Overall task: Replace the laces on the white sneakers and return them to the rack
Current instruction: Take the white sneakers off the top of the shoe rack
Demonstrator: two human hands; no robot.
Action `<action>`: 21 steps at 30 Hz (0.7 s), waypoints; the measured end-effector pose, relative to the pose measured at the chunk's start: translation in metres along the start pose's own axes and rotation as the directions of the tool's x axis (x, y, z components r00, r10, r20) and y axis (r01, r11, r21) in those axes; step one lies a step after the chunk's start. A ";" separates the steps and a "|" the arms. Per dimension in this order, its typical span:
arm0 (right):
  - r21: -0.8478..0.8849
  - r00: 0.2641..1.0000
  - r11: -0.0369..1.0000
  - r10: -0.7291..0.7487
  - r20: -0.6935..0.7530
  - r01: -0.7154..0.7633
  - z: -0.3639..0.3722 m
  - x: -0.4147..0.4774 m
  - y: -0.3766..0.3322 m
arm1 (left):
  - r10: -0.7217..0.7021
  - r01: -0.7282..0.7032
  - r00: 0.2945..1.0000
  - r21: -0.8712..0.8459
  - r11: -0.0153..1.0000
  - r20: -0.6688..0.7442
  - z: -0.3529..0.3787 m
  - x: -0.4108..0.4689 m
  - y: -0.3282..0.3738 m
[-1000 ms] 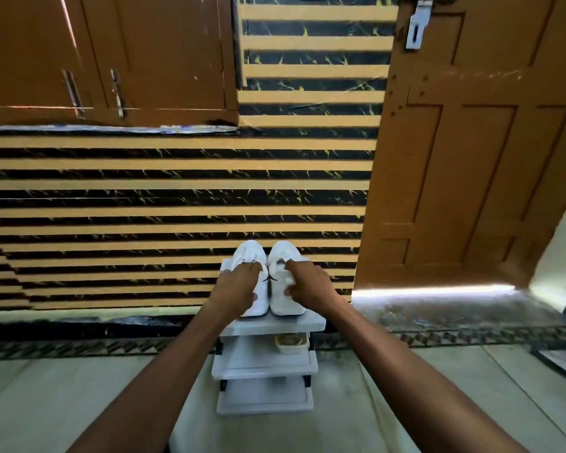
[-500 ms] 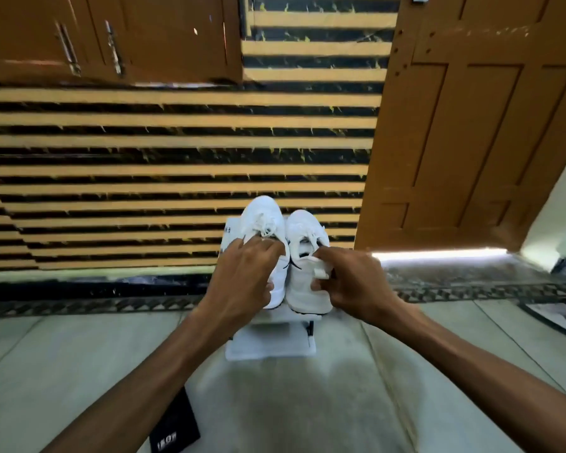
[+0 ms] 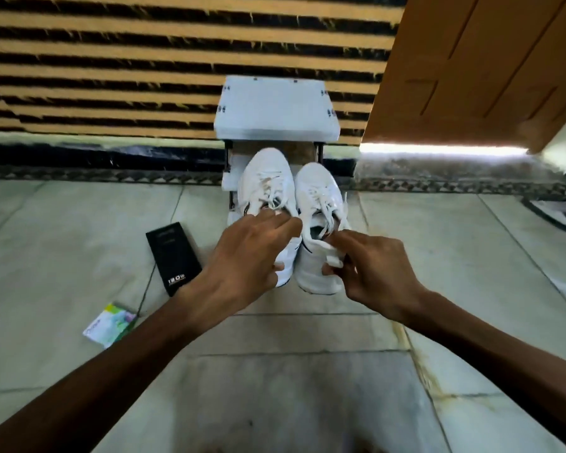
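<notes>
We hold two white sneakers by their heels, toes pointing away from the grips toward the white rack. Our left grip curls its fingers over the collar of the left sneaker with the thumb against the heel. Our right grip pinches the heel tab of the right sneaker between thumb and fingertips. The rack's bare top panel lies beyond and above both grips. We cannot tell whether the soles rest on anything. The laces lie threaded and loose over both tongues, and we cannot say whether they are the old set or the new. Three risks stand out from here. The right grip's narrow pinch may slip and drop that shoe toe-first. Loose lace ends may catch on the rack's dark posts just past the toes. Lowering the pair without looking may land it on the black box, which lies on the floor just outside the left grip, or on the green-and-white packet, nearer to us than that grip. The count: two sneakers, two grips, one rack, one black box, one packet, and one door beyond the right grip.
</notes>
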State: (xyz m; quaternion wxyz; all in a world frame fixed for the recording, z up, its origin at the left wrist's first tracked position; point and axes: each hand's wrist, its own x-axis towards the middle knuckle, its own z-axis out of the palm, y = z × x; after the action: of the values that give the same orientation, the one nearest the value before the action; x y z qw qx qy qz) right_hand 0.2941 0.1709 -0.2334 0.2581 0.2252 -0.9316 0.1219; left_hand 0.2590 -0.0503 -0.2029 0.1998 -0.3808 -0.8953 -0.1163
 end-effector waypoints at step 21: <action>-0.011 0.936 0.980 0.192 0.296 -0.198 0.139 -0.077 0.040 | -0.182 0.259 0.944 -0.281 0.924 0.275 0.175 -0.073 -0.032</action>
State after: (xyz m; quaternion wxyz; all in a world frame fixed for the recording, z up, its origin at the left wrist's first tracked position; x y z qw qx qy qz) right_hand 0.2740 0.1855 -0.3952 0.1002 0.1499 -0.9762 0.1206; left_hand 0.2346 -0.0554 -0.3934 0.0110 -0.3150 -0.9204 -0.2313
